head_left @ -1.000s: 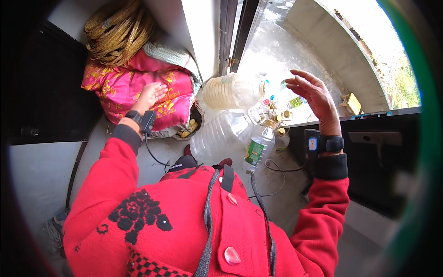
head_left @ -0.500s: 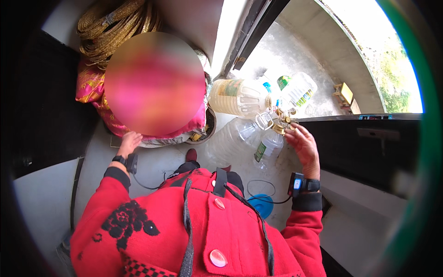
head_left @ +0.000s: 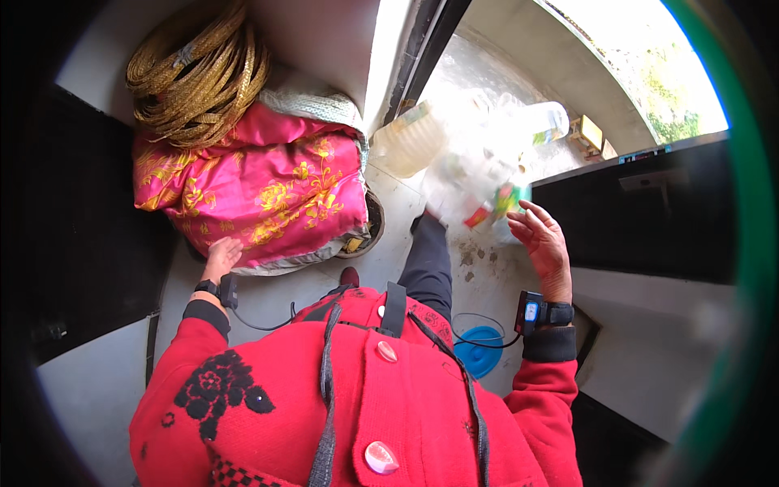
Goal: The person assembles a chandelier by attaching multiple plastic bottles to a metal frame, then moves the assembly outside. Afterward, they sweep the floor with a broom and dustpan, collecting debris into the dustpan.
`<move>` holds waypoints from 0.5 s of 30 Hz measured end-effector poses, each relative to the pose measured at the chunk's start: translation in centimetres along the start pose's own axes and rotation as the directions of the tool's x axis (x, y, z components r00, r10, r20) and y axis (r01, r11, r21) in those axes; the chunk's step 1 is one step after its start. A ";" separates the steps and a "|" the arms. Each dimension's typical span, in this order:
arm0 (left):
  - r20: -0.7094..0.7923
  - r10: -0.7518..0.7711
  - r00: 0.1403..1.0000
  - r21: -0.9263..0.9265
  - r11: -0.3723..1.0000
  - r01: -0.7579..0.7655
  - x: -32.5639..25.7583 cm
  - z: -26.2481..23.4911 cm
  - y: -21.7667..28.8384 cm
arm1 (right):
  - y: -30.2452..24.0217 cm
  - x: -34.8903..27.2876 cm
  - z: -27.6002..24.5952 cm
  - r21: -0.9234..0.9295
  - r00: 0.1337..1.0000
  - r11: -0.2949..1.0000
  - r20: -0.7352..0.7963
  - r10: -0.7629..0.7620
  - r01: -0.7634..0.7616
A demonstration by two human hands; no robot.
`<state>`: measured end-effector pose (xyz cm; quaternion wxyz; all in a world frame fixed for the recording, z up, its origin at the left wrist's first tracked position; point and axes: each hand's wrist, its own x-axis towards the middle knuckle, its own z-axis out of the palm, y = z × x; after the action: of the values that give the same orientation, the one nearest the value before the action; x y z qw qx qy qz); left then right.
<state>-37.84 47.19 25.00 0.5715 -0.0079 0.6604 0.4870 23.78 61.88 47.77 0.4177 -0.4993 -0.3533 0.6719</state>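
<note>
The blurred plastic bottles [head_left: 479,154] are not yet at rest; our left hand [head_left: 222,256] is loosely spread, empty; whether our half-curled right hand [head_left: 541,242] grips any, we cannot tell.

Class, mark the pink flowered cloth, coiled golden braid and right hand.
Pink flowered cloth [head_left: 264,191], head view: its patterned top.
Coiled golden braid [head_left: 203,89], head view: its strands.
Right hand [head_left: 544,239], head view: its middle.

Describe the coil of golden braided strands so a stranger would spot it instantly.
Find the big pink satin cloth with yellow flowers, just beyond the left hand. At the cloth's upper-left edge in the picture sits the golden braided coil. Its many looped strands set it apart from the smooth cloth.
</note>
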 end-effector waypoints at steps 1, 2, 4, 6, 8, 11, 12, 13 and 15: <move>0.033 0.070 0.997 0.017 0.997 -0.071 0.1 0.6 0.4 | -0.2 -0.3 0.3 0.011 1.000 1.000 0.001 0.011 -0.011; 0.033 0.048 0.998 -0.002 0.999 -0.048 -0.1 0.9 0.4 | -0.2 -0.5 0.6 -0.014 1.000 1.000 -0.012 0.009 -0.010; 0.101 0.025 0.995 -0.012 1.000 -0.024 -0.7 0.9 -0.3 | 0.0 -0.3 1.2 -0.035 0.991 0.997 -0.116 0.064 -0.069; 0.045 -0.007 0.999 -0.001 1.000 0.007 -1.7 0.0 -1.6 | 0.5 0.3 1.3 -0.044 0.999 0.999 -0.005 0.032 -0.032; -0.043 -0.015 0.999 0.012 1.000 0.015 -3.0 -1.6 -3.0 | 1.2 0.9 1.0 -0.020 0.997 1.000 0.083 0.009 -0.007; -0.100 -0.036 0.994 0.046 0.998 0.041 -4.7 -3.3 -4.6 | 2.0 1.2 0.0 -0.025 0.995 0.996 0.049 0.090 -0.089; -0.119 -0.061 0.991 0.055 0.996 0.068 -5.1 -3.6 -5.0 | 2.2 1.1 -0.3 -0.017 0.990 0.990 0.039 0.137 -0.137; -0.186 -0.085 0.979 0.044 0.995 0.095 -5.5 -3.7 -5.2 | 2.3 1.1 -0.6 -0.028 0.985 0.985 0.002 0.171 -0.171; -0.177 -0.047 0.983 0.056 0.997 0.058 -5.7 -2.7 -5.3 | 2.3 0.7 -1.4 0.022 0.994 1.000 0.110 -0.003 0.001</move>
<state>-34.85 39.56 25.69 0.5237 -0.0509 0.7222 0.4489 24.59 61.65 45.10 0.4038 -0.4566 -0.3690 0.7017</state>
